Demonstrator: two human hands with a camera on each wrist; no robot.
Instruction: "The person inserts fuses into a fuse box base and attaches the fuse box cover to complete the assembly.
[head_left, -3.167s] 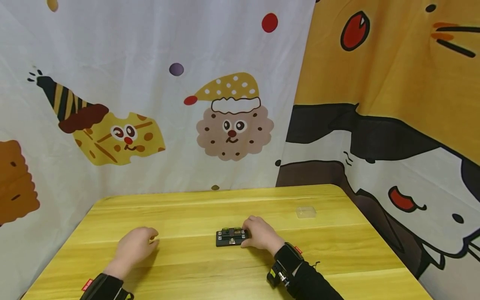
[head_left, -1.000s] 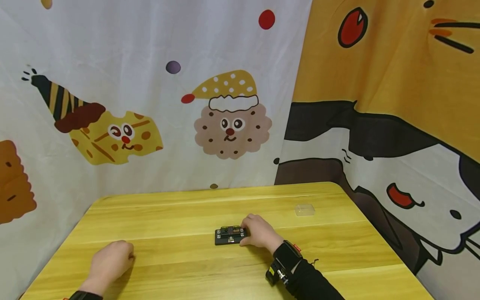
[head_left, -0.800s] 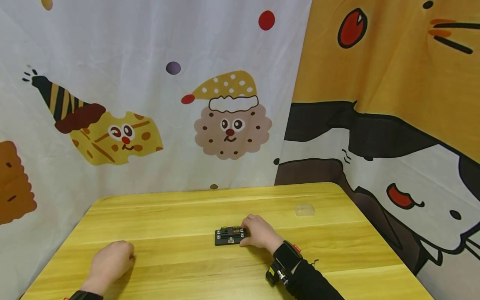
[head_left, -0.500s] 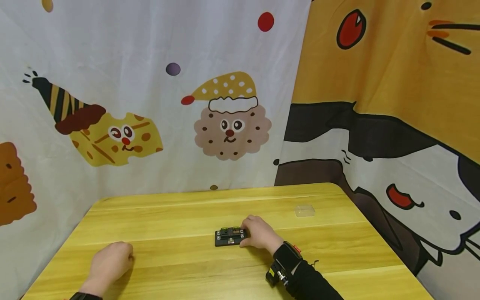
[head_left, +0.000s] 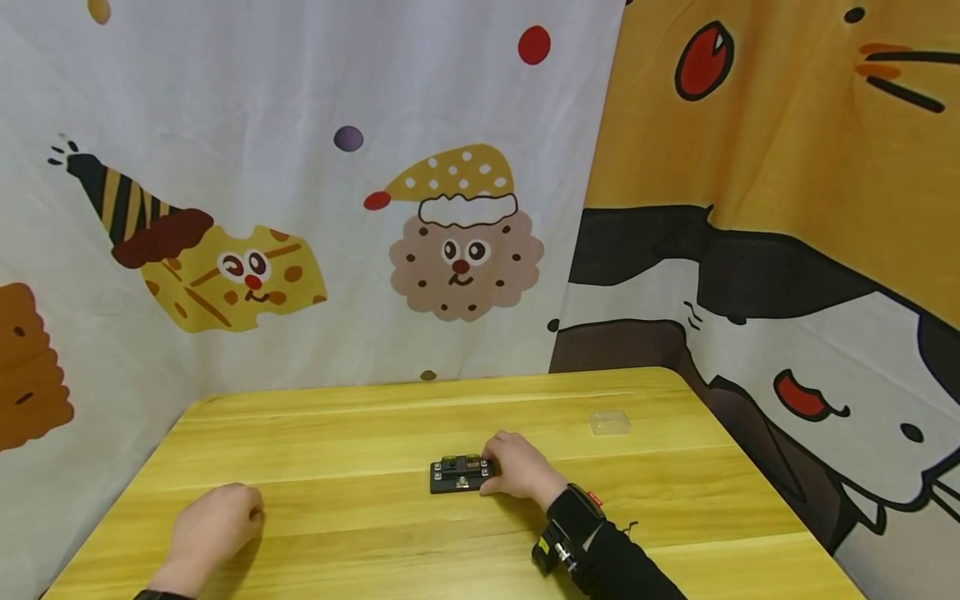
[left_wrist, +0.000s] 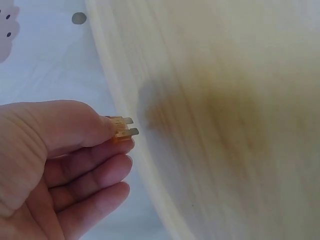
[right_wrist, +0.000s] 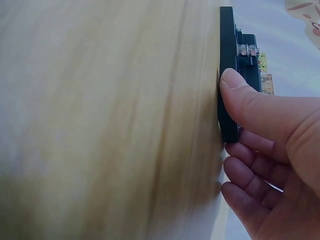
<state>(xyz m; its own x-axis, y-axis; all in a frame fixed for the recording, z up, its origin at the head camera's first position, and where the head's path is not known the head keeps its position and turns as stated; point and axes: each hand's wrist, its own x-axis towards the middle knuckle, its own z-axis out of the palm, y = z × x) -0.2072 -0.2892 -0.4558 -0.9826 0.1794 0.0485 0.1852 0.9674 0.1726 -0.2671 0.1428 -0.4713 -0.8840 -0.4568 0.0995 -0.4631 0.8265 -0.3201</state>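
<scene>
At left wrist only: left grip (left_wrist: 65, 160) pinches amber fuse (left_wrist: 122, 128); right grip (right_wrist: 270, 150) clasps block (right_wrist: 229, 75).

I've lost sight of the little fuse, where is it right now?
The fuse is pinched in the left hand, seen in the left wrist view, at the table's near left, apart from the black block.

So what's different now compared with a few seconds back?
The left hand has drawn back toward the person and the table's left edge; it pinches a small amber fuse. The right hand stays on the black fuse block, and the clear plastic lid lies where it was.
</scene>
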